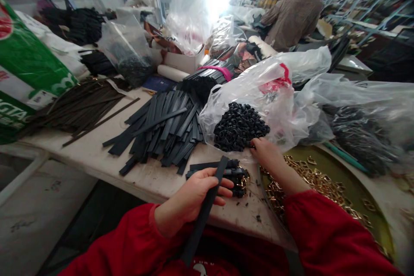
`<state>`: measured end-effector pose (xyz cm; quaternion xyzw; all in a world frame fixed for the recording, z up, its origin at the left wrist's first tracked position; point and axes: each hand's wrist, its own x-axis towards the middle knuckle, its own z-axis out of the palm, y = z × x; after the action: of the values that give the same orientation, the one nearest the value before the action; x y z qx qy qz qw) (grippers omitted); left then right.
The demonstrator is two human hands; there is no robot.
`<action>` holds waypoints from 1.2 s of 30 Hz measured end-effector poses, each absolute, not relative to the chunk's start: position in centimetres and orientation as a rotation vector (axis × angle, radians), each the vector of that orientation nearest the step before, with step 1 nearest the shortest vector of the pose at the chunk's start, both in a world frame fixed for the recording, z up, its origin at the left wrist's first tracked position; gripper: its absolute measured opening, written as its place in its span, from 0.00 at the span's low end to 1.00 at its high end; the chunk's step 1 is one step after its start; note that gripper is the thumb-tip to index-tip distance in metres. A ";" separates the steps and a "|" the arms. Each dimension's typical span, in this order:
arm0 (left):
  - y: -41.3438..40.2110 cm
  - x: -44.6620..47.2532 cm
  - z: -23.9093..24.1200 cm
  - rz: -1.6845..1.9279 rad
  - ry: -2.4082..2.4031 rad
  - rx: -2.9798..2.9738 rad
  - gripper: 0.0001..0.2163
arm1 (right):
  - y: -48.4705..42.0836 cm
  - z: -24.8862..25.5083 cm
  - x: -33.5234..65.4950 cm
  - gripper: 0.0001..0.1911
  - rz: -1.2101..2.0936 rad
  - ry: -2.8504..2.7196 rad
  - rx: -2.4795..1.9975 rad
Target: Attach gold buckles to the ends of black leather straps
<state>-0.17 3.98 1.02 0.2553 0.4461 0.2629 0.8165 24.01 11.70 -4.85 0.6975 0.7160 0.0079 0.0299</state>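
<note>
My left hand (197,192) is closed round a flat black strap (205,211) that runs from my fingers down toward my red sleeve. My right hand (267,153) reaches into the mouth of a clear plastic bag (258,90) and its fingers pinch at the near edge of a heap of small black loops (239,127); whether a loop is in them is hidden. Between my hands lies a small stack of finished straps with loops and gold buckles (236,174). A fan of loose black straps (161,131) covers the table to the left.
A round green tray (349,179) holding several gold buckles (310,177) sits under my right forearm. Thin dark strips (77,105) and a green sack (22,60) lie far left. More plastic bags (362,116) crowd the right. Another person (293,15) stands at the back.
</note>
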 end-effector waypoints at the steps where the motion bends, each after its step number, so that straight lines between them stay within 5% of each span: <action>1: 3.9 -0.1 1.1 0.556 0.952 0.542 0.09 | 11.7 -4.9 24.1 0.08 0.018 2.219 2.139; 7: 3.0 -0.3 1.9 0.551 0.944 0.565 0.10 | 11.1 -4.8 24.6 0.12 -0.037 2.307 2.218; 10: 2.4 -0.4 1.7 0.536 0.917 0.582 0.10 | 9.9 -4.0 24.7 0.11 -0.337 2.489 2.429; 12: 2.0 -0.2 1.4 0.525 0.911 0.625 0.10 | 8.3 -3.1 24.1 0.10 -0.883 2.478 2.627; 17: 1.6 0.9 1.1 0.620 0.923 1.096 0.08 | 3.0 -1.3 20.3 0.12 -2.887 1.651 2.623; 20: 1.3 1.2 1.1 0.667 0.947 1.342 0.10 | 0.5 -1.0 17.7 0.12 -3.352 1.290 2.457; 24: 0.6 0.8 0.8 0.638 1.049 1.560 0.11 | -1.4 -1.3 16.2 0.12 -3.387 1.268 2.482; 32: -0.8 0.0 0.5 0.501 1.090 1.853 0.12 | -3.8 -1.7 16.2 0.13 -2.722 1.960 2.529; 36: -1.1 0.4 0.2 0.558 1.094 1.711 0.18 | -4.7 -2.1 15.0 0.15 -2.651 2.087 2.435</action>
<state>0.41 -1.07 0.21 0.7061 0.4512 0.2301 0.4949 14.95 -4.68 -2.08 0.5108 0.4379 -0.5563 -0.4877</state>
